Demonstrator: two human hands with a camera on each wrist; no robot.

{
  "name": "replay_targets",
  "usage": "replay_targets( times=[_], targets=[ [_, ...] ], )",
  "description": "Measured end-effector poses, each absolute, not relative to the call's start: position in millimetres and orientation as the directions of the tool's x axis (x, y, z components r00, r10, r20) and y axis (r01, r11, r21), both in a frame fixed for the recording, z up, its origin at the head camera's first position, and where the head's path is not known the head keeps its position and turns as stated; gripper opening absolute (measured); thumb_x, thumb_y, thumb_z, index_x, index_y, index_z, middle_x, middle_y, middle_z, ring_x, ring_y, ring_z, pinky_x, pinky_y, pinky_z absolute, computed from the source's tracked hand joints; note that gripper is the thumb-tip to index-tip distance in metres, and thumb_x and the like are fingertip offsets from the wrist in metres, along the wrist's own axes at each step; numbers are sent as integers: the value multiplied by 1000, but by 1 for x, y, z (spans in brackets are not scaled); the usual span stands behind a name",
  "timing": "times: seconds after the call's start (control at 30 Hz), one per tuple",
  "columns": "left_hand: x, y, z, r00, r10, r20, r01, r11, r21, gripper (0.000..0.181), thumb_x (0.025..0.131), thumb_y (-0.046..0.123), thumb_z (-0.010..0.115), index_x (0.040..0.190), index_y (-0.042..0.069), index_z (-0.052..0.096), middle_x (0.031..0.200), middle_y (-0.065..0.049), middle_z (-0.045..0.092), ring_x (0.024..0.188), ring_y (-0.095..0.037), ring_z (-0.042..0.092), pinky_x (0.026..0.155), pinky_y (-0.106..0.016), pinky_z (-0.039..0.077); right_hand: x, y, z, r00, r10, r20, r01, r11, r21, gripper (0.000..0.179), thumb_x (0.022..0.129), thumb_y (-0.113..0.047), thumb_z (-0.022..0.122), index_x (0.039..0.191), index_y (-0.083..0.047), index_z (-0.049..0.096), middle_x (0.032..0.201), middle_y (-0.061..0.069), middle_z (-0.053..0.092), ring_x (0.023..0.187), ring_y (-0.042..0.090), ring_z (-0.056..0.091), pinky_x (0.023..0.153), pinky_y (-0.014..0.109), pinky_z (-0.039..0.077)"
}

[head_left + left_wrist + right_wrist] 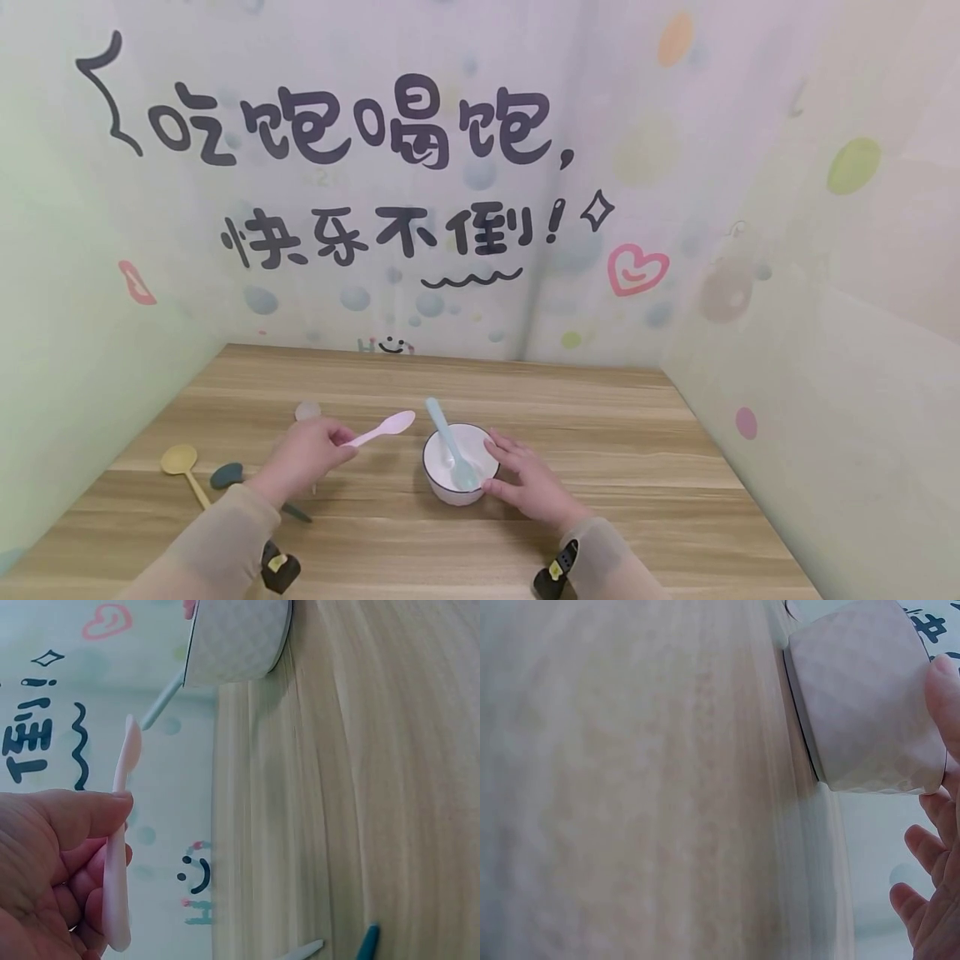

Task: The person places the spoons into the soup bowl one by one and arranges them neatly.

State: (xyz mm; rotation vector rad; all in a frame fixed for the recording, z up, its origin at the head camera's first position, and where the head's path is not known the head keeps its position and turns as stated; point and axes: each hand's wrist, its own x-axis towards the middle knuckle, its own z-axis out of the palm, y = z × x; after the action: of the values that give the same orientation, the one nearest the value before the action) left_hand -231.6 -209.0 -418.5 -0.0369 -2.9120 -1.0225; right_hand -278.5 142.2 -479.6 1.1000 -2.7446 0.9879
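Note:
A pale pink spoon [386, 426] is pinched between the thumb and fingers of my left hand [300, 458], its scoop end pointing right toward the bowl. In the left wrist view the spoon [118, 855] is raised above the table. The white bowl [435, 450] with a dark rim stands on the table, and a light blue spoon [444, 429] leans in it, handle over the far rim. At the bowl's right side, my right hand [536, 487] rests thumb and fingertips against the rim. Its other fingers [909, 904] spread out beside the bowl in the right wrist view.
On the left of the wooden table [600, 433] lie a yellow ladle [180, 460] and a dark teal spoon [227, 476], partly hidden by the left arm. A whitish utensil [307, 410] shows behind the left hand. Printed walls [480, 325] enclose the table.

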Motion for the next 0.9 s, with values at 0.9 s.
replay_targets(
  times=[0.9],
  targets=[
    [-248, -194, -396, -959, 210, 189, 274, 851, 449, 6, 79, 18, 77, 80, 20, 71, 67, 11, 57, 65, -13, 47, 68, -37, 33, -281, 143, -480, -747, -618, 245, -635, 556, -536, 66, 91, -43, 62, 142, -4, 45, 153, 13, 33, 139, 40, 27, 109, 56, 23]
  ],
)
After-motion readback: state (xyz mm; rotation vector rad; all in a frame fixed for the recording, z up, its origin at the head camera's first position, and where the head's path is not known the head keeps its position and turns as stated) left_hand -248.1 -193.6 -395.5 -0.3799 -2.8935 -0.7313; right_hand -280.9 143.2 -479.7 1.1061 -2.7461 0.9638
